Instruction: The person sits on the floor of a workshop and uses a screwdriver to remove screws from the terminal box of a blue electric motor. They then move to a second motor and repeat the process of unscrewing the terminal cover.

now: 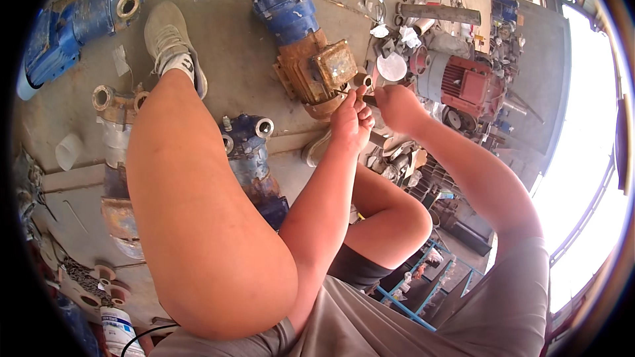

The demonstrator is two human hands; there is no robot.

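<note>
In front of me a motor pump (301, 69) lies on the floor, with a blue pump end and a rusty brown motor body. Its square terminal box (335, 63) faces up. Beside the motor's lower end my left hand (352, 121) is closed, fingers bent around something too small to make out. A thin dark strand (340, 92) runs from the motor toward those fingers. My right hand (399, 110) is closed just to the right, around a short dark tool (370, 100) whose tip points at the left hand. Most of that tool is hidden in the palm.
More blue pumps lie at the far left (83, 26) and near my legs (254, 158), plus a rusty one (119, 178). A red motor (466, 84) stands to the right among scattered parts. A blue metal rack (423, 287) and a white bucket (119, 330) are close to me.
</note>
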